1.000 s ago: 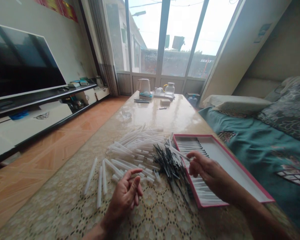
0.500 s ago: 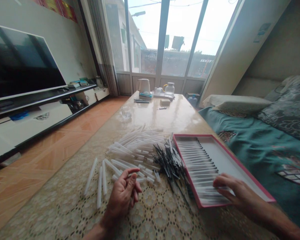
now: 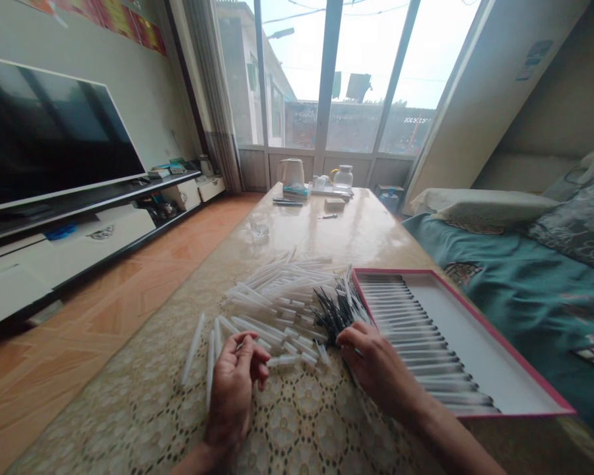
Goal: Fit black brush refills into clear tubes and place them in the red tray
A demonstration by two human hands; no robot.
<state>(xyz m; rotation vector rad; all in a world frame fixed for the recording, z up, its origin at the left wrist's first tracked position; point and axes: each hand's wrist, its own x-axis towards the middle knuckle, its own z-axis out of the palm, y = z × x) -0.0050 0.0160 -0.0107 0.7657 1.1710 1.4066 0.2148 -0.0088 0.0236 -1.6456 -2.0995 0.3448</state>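
White plastic tubes (image 3: 277, 303) lie in a loose heap on the lace-patterned tablecloth (image 3: 297, 422) in front of me, with a few single white tubes (image 3: 194, 349) lying apart to its left.

Right hand (image 3: 376, 369): the fingers are curled and pressed against the near end of a bundle of thin black bristled sticks (image 3: 336, 313), which lies between the heap and the tray. I cannot tell from this view whether the hand grips the sticks or only rests on them, because the fingers hide the contact.

Left hand (image 3: 232, 389): half open, palm turned up, fingers loosely curled, with nothing visible in it. It is just beside the nearest tubes of the heap.

A shallow white tray with a pink rim (image 3: 480, 349) sits to the right of the bundle, holding a long row of white tubes with dark ends (image 3: 416, 336), laid side by side.

Farther along the glossy table top (image 3: 356, 231) stand a clear drinking glass (image 3: 259, 224), a white electric kettle (image 3: 291, 173) and a glass jug (image 3: 343, 178). A teal bed cover (image 3: 505, 277) lies to the right, and a flat-screen television (image 3: 54, 138) stands to the left.
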